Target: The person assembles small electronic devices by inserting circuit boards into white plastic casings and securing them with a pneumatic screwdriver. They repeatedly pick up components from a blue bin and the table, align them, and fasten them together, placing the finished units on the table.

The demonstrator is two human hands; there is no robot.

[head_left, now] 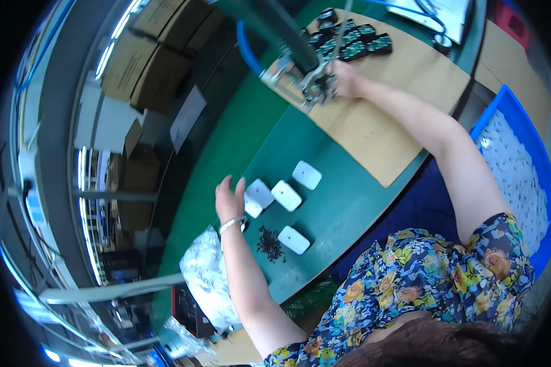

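LH (229,200) is over the bench (343,211), toward its left end and the far edge. Fingers look loose & spread, nothing seen in them; just beside the nearest white piece (258,197), contact unclear. Two more white blocks (286,196) lie alongside, toward the near edge. A 4th, lone white block (294,240), is closer to the left end, right beside a loose heap of tiny black parts (268,243). Clear plastic bag (208,275) at the left end, by the L forearm.

RH (347,80) is up at the metal clamp fixture (316,87), at the cardboard sheet's (379,134) far-left side. Fingers blurred & partly hidden, so can't tell if gripping. Black units w/ green faces (349,43) are bunched toward the sheet's far-right corner. Blue tray (506,101) w/ white parts sits off the near edge, by the R arm.

Risks (my judgement): RH fingers could get pinched b/c they're so close to the fixture's metal parts. L forearm or wrist could sweep the tiny parts, as the heap is loose w/ no container. LH could nudge the blocks together & scuff them, since they're close-set.
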